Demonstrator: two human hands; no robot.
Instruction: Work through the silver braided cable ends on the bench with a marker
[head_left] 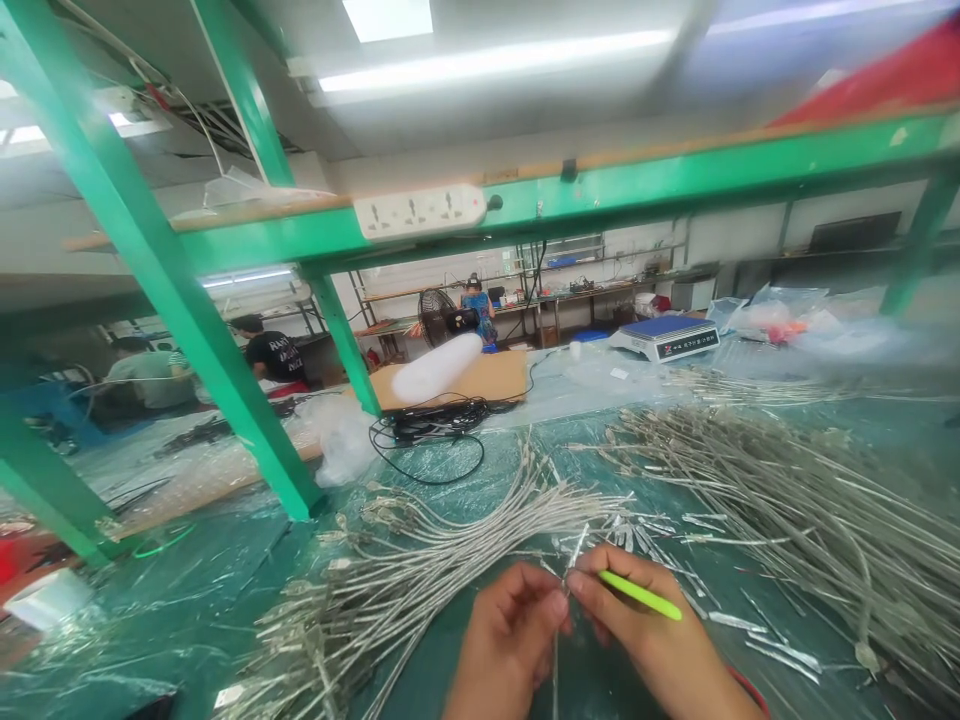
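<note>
My left hand [520, 625] is closed in a pinch on a thin grey cable [555, 672], whose length hangs down toward me. Close against it, my right hand [637, 620] is closed around a slim tool with a bright yellow-green handle [645, 597]; its working end is hidden by the fingers. A strip of silver foil [577, 546] sticks up between the fingertips of both hands. To the left lies a fanned bundle of grey cables [450, 545] with clear connector ends. Loose foil strips [784, 655] are scattered to the right of my right hand.
A larger cable pile [787, 510] covers the right side. Behind stand a digital scale [664, 340] and a coil of black cable [442, 420]. Green frame posts [247, 430] rise at left, and a power strip [420, 210] sits on the crossbeam. People sit farther back.
</note>
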